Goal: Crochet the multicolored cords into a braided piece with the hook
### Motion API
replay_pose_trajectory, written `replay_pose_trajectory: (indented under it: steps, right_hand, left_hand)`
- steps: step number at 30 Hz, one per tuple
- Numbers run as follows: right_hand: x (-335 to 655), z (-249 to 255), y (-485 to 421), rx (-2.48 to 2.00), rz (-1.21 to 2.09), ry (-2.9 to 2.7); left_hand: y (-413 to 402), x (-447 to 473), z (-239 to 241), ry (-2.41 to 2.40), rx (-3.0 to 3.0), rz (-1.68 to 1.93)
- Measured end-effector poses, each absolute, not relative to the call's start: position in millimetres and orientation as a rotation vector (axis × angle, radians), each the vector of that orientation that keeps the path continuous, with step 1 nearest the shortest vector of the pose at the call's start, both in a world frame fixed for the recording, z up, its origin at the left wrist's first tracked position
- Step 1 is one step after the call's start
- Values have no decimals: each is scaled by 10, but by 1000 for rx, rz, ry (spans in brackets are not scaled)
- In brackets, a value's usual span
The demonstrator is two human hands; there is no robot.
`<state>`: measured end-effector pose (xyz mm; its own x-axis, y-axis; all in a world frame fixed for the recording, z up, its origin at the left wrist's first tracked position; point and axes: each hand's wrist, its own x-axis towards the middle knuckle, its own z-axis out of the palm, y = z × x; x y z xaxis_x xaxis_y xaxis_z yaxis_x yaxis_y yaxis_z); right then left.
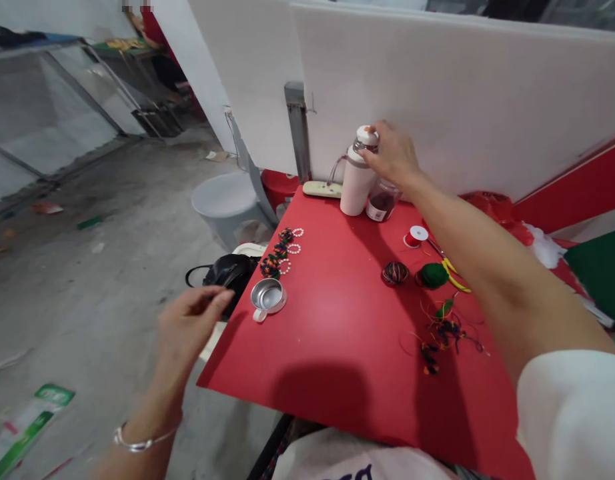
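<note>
My right hand reaches across the red table and grips the top of a white bottle standing upright at the table's far edge. A small glass jar with dark contents stands right beside the bottle. My left hand hovers off the table's left edge, fingers loosely curled with nothing in them. It is close to a metal cup lid lying at the table's left edge and to a black bag below.
Beaded rings line the left edge. A red thread spool, a dark thread ball, a green thread ball and loose thread bits lie on the right. A white partition stands behind; a grey bin is on the floor.
</note>
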<state>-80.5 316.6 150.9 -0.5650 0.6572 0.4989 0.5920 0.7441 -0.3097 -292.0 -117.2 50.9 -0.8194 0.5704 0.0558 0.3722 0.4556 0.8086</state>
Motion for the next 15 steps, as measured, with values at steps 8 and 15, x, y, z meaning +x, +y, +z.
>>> replay_pose_trajectory:
  steps: [8,15]
  right_hand:
    - [-732,1426,3534,-787,120,-2386]
    - [-759,1459,3738,-589,73,-2413]
  left_hand:
    - [918,-2811,1041,1891,1498,1096]
    - [2684,-2368,441,1666,1471,1284]
